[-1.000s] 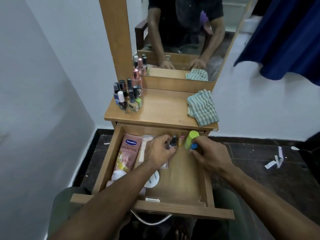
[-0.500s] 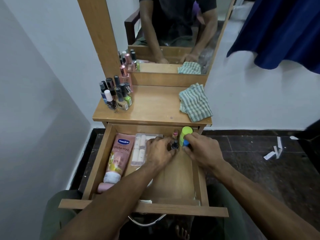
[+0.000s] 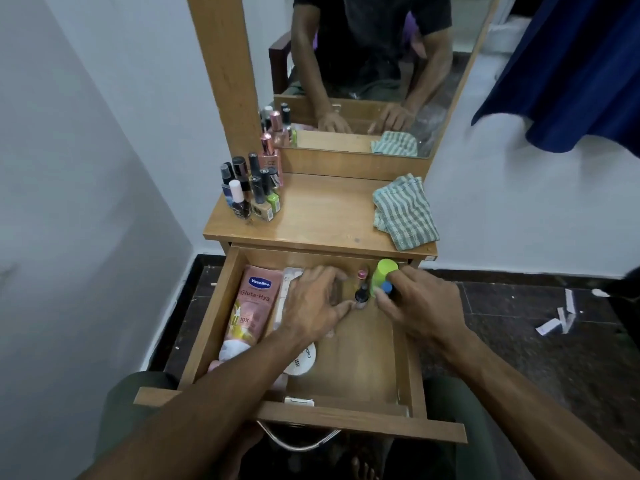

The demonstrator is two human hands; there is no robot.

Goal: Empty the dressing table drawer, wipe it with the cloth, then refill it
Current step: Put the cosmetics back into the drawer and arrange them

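The wooden drawer (image 3: 360,351) is pulled out below the dressing table top (image 3: 322,216). Inside lie a pink Vaseline tube (image 3: 251,306), a clear packet (image 3: 289,278) and a round white tin (image 3: 304,362). My left hand (image 3: 318,299) reaches to the drawer's back, its fingertips touching a small dark nail polish bottle (image 3: 361,295); a pink-capped bottle (image 3: 362,274) stands just behind. My right hand (image 3: 415,303) closes on a blue-capped item (image 3: 386,289) next to a green cup-like container (image 3: 382,273). The striped cloth (image 3: 403,211) lies on the table top's right side.
Several nail polish bottles (image 3: 251,194) cluster at the table top's left rear, beside the mirror (image 3: 377,64). A white wall stands close on the left. Blue fabric (image 3: 571,71) hangs at the upper right. Paper scraps (image 3: 557,320) lie on the dark floor.
The view shifted slightly. My left fingers moved onto the dark bottle at the drawer's back; my right hand stayed on the blue-capped item by the green container.
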